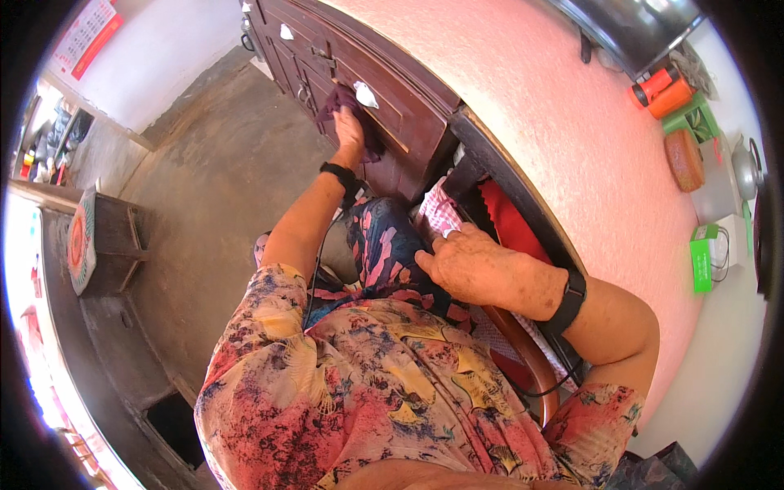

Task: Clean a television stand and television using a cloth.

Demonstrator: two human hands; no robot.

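Note:
My left hand (348, 130) holds a bunched dark purple cloth (372, 142) against the front of a dark red-brown wooden cabinet (422, 131). A white knob-like piece (366, 95) sits on the cabinet front just above the cloth. My right hand (468, 260) is lower and to the right, palm down with bent fingers. Its fingertips reach a pink and white checked cloth (442, 208) below the tabletop edge. Whether they grip that cloth cannot be told. Red fabric (511, 217) lies beyond the right hand, beneath the edge.
A pink speckled tabletop (527, 116) extends to the right. Along its far side are an orange flashlight (655, 86), a green box (703, 257) and a grey kettle (746, 168). A curved wooden armrest (533, 349) is beside me. On the concrete floor (202, 159) stands a dark stool-like object (110, 242).

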